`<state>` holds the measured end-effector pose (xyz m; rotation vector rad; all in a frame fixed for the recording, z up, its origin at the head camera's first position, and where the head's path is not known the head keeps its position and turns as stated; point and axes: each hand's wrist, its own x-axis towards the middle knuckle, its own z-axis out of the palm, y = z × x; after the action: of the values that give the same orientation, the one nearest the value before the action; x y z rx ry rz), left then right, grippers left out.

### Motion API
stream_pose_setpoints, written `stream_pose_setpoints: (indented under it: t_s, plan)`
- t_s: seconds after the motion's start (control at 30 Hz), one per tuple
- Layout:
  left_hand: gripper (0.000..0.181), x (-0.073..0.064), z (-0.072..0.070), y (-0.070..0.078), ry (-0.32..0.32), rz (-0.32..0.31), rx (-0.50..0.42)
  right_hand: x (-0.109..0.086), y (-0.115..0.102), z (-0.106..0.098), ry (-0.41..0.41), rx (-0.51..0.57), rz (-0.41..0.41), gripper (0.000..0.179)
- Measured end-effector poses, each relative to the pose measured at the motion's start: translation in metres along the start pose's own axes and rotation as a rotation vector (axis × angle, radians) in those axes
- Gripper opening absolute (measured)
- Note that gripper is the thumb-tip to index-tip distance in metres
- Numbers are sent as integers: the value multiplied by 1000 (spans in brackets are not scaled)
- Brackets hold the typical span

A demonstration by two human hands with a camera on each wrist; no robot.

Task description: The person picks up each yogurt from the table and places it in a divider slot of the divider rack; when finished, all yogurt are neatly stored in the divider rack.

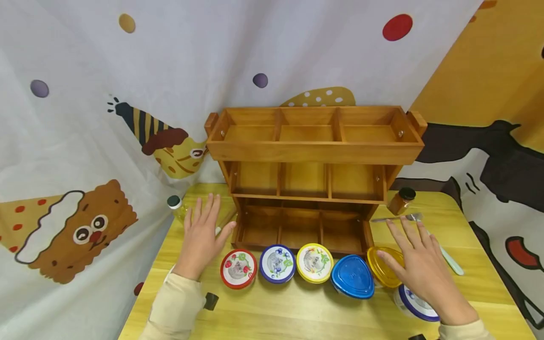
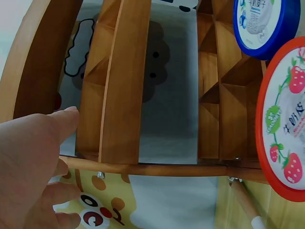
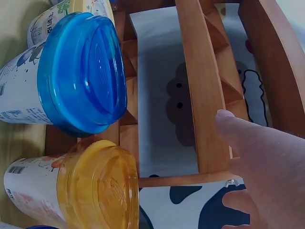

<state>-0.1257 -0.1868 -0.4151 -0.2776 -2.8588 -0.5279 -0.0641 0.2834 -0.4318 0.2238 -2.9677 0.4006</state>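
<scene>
My left hand (image 1: pixel 203 241) hovers, fingers spread, at the left of a wooden tiered box (image 1: pixel 315 152); it holds nothing. On the other side my right hand (image 1: pixel 420 264) is held out flat with spread fingers, above the right end of a row of lidded tubs. From left to right stand a red-lidded tub (image 1: pixel 239 269), a blue-lidded tub (image 1: pixel 277 264), a yellow-lidded tub (image 1: pixel 315 263), a tub with a blue rounded-triangular lid (image 1: pixel 352 276) and an amber-lidded tub (image 1: pixel 384 265). Another blue-lidded tub (image 1: pixel 418 302) is partly hidden under my right hand.
Each box tier has three compartments. A dark-capped bottle (image 1: pixel 174 203) and a wooden-handled utensil (image 1: pixel 227 217) lie near the left hand. At right are a black-lidded jar (image 1: pixel 401 200), a fork (image 1: pixel 413 216) and a pale green handle (image 1: pixel 452 261). A printed curtain (image 1: pixel 127 56) hangs behind.
</scene>
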Motion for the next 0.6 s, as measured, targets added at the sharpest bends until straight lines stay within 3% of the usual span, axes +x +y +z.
stream_pose_setpoints:
  t_s: [0.33,0.6]
  plan:
    - [79,18,-5,-2,23,-17,-61,-9,7,-3,13,8,28,81]
    - [78,44,-8,-10,23,-20,-280,-27,20,-1,-9,-1,98,82]
